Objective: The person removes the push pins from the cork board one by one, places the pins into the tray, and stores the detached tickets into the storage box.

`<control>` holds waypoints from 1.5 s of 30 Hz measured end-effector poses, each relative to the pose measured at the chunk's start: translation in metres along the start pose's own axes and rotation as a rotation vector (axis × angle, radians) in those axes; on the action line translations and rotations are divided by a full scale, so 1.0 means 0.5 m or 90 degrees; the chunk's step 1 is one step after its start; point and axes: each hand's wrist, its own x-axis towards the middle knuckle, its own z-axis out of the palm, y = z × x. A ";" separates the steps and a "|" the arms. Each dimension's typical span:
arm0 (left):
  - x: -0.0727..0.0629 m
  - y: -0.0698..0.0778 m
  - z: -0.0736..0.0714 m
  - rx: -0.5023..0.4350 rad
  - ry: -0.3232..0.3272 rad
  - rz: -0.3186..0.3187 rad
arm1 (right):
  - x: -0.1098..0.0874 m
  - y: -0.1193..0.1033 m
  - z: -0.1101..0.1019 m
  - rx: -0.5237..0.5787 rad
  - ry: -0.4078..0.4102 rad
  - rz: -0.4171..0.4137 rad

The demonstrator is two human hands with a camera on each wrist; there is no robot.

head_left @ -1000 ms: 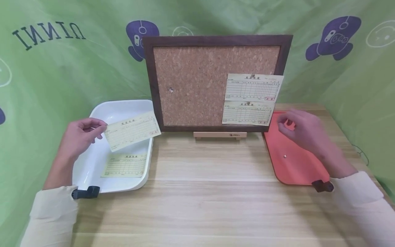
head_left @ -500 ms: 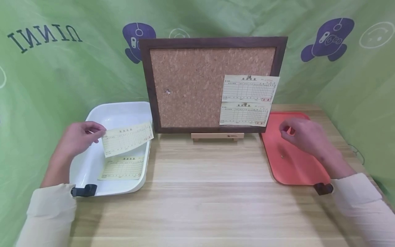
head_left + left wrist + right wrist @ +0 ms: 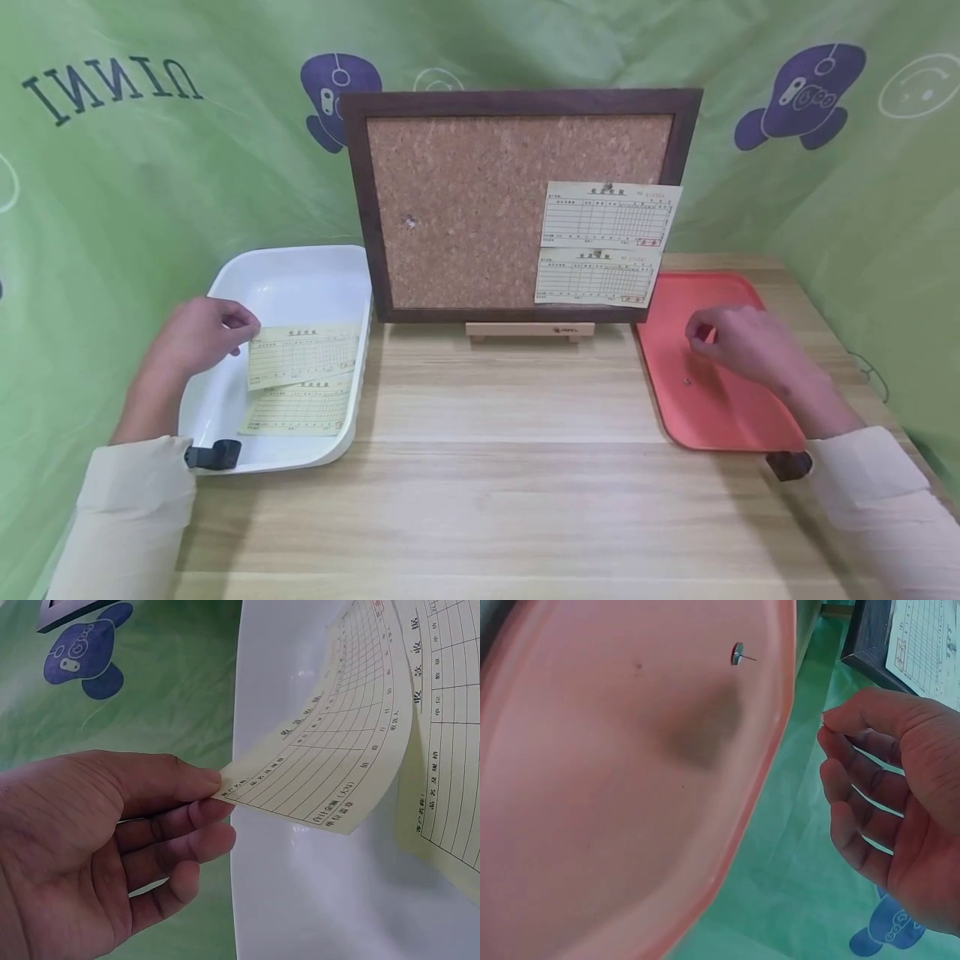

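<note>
My left hand (image 3: 202, 337) pinches the left corner of a pale yellow receipt slip (image 3: 303, 354), low in the white tray (image 3: 277, 271). A second slip (image 3: 300, 408) lies below it, partly overlapped. In the left wrist view the pinched slip (image 3: 330, 761) bends, its far end close to the other slip (image 3: 446, 750). Above the red tray (image 3: 731, 417), my right hand (image 3: 746, 342) has its thumb and index fingertips together; anything between them is too small to make out. A metal thumbtack (image 3: 737, 655) lies in that tray, apart from the right hand.
A dark-framed corkboard (image 3: 480, 208) stands at the back on a small wooden stand (image 3: 528, 330). Two receipt slips are pinned on its right side, the upper slip (image 3: 611, 214) above the lower slip (image 3: 596, 277). A tack (image 3: 408, 222) sits in the cork at left.
My left hand has lowered the pinched slip further into the white tray, and it now overlaps the slip below. The right hand has come down slightly over the red tray, fingertips still together.
</note>
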 end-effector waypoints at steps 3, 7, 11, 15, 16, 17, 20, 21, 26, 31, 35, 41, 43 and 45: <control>0.004 -0.001 0.000 0.002 -0.019 -0.002 | 0.000 0.002 0.002 -0.001 -0.016 0.003; 0.007 -0.006 0.002 0.006 -0.057 -0.008 | 0.004 0.004 0.007 -0.002 -0.036 -0.003; 0.013 -0.012 0.011 0.000 -0.109 -0.006 | 0.007 0.006 0.012 0.000 -0.056 -0.001; 0.021 -0.015 0.019 -0.016 -0.140 0.015 | 0.008 0.007 0.016 -0.003 -0.067 0.001; 0.022 -0.015 0.020 -0.019 -0.144 0.018 | 0.008 0.007 0.017 -0.005 -0.067 0.000; 0.022 -0.015 0.020 -0.020 -0.148 0.020 | 0.008 0.007 0.018 -0.007 -0.067 -0.002; 0.024 -0.013 0.021 -0.015 -0.156 0.020 | 0.007 0.008 0.020 -0.014 -0.066 -0.009; 0.024 -0.013 0.022 -0.011 -0.158 0.018 | 0.007 0.009 0.021 -0.016 -0.066 -0.011; 0.024 -0.016 0.028 0.019 -0.161 0.007 | 0.006 0.010 0.026 -0.019 -0.086 -0.014; 0.025 -0.020 0.033 0.033 -0.154 0.007 | 0.003 0.009 0.030 -0.030 -0.097 -0.002; 0.025 -0.016 0.034 0.034 -0.157 -0.009 | 0.003 0.009 0.033 -0.034 -0.099 -0.001; 0.019 -0.004 0.029 0.042 -0.180 -0.029 | 0.000 0.010 0.038 -0.038 -0.097 -0.024; 0.017 0.000 0.028 0.055 -0.181 -0.024 | -0.001 0.010 0.041 -0.038 -0.093 -0.032; 0.015 0.006 0.026 0.068 -0.179 -0.019 | -0.002 0.010 0.043 -0.035 -0.091 -0.038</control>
